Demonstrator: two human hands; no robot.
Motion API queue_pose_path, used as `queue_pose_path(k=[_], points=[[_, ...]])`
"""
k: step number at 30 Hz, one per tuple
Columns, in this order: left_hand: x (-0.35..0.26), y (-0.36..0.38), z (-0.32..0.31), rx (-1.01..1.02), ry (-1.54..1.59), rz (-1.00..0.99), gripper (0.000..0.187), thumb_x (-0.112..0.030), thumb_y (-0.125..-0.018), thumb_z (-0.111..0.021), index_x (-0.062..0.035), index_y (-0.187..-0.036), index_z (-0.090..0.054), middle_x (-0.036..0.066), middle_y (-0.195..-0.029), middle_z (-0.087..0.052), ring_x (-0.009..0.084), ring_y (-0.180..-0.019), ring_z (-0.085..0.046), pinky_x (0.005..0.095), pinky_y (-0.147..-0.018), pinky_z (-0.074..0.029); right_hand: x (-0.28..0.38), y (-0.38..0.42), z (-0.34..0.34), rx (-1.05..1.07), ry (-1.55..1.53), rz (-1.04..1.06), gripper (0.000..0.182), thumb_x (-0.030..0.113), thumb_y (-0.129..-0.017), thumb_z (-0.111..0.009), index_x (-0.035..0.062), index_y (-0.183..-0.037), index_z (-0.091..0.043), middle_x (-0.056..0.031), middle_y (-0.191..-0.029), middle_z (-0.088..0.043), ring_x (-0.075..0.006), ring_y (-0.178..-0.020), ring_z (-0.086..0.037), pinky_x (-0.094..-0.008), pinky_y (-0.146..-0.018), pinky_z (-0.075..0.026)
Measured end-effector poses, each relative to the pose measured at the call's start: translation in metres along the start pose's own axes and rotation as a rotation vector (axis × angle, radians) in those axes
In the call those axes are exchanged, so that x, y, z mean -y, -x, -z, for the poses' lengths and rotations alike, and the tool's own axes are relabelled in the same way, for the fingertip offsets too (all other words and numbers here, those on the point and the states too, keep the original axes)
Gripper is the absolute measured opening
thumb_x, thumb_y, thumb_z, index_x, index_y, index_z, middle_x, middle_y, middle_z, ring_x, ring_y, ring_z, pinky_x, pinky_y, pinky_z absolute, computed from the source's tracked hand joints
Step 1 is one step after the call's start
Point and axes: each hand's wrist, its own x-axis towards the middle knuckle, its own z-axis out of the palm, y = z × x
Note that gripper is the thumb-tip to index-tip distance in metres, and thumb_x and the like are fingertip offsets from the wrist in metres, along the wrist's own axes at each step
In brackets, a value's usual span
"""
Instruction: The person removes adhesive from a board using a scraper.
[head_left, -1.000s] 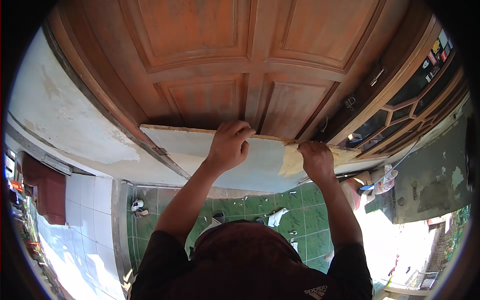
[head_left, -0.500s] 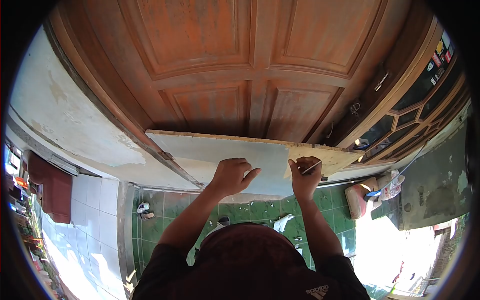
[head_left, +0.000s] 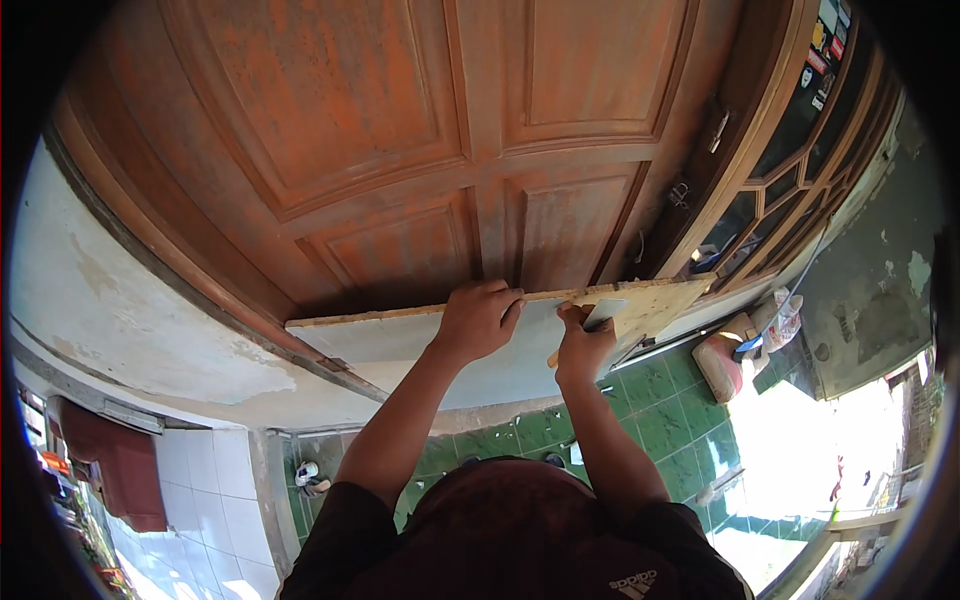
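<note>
A long board stands on its side across the bottom of the door, its face grey-white on the left and bare pale wood toward the right. My left hand lies at its top edge, fingers curled over the edge and thumb on the near side. In my right hand is a flat, pale scraper, held against or just in front of the board's face near where the grey surface meets bare wood. The fingers hide the scraper's grip end.
Behind the board rises a brown panelled door with a padlock. Sacks sit on the green tiled floor at right, where pale scraps lie. A maroon covered object stands at left.
My left hand has moved up to the board's top edge. My right hand has shifted left and up, turning the scraper so its flat side shows. The view has swung right.
</note>
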Motion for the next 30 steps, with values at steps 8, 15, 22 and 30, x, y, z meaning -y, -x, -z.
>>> queue_pose_path(k=[8,15,22,30], points=[[0.005,0.000,0.003,0.017,0.047,-0.044,0.022,-0.023,-0.102,-0.073,-0.0067,-0.115,-0.083,0.009,-0.093,-0.075,0.0320,-0.082,-0.075,0.0431,-0.073,-0.060,-0.002,0.008,-0.006,-0.090,-0.110,-0.125,0.015,-0.001,-0.092,-0.079,-0.0012,-0.099,-0.066,-0.0087,-0.085,-0.074,-0.0195,-0.079,-0.074,-0.0334,-0.077,-0.056],[0.007,-0.001,0.002,0.030,0.025,-0.062,0.023,-0.023,-0.104,-0.072,-0.0053,-0.116,-0.082,0.010,-0.098,-0.076,0.0318,-0.085,-0.076,0.0417,-0.075,-0.061,-0.031,0.023,0.011,-0.159,-0.204,-0.169,0.013,0.002,-0.091,-0.077,-0.0003,-0.097,-0.066,-0.0093,-0.088,-0.073,-0.0190,-0.078,-0.073,-0.0332,-0.074,-0.055],[0.012,-0.001,-0.002,0.008,0.028,-0.101,0.024,-0.022,-0.105,-0.071,-0.0038,-0.116,-0.081,0.011,-0.098,-0.075,0.0316,-0.085,-0.076,0.0415,-0.075,-0.061,-0.098,0.028,0.060,-0.213,-0.015,-0.251,0.015,0.004,-0.091,-0.077,-0.0017,-0.102,-0.068,-0.0096,-0.088,-0.073,-0.0194,-0.076,-0.074,-0.0316,-0.067,-0.053],[0.012,-0.002,-0.002,-0.002,0.024,-0.110,0.024,-0.022,-0.105,-0.071,-0.0049,-0.117,-0.082,0.009,-0.095,-0.074,0.0304,-0.082,-0.075,0.0415,-0.071,-0.061,-0.224,0.049,0.206,-0.461,0.510,-0.476,0.030,0.013,-0.082,-0.083,-0.0069,-0.103,-0.075,-0.0169,-0.089,-0.080,-0.0264,-0.072,-0.077,-0.0392,-0.072,-0.061]])
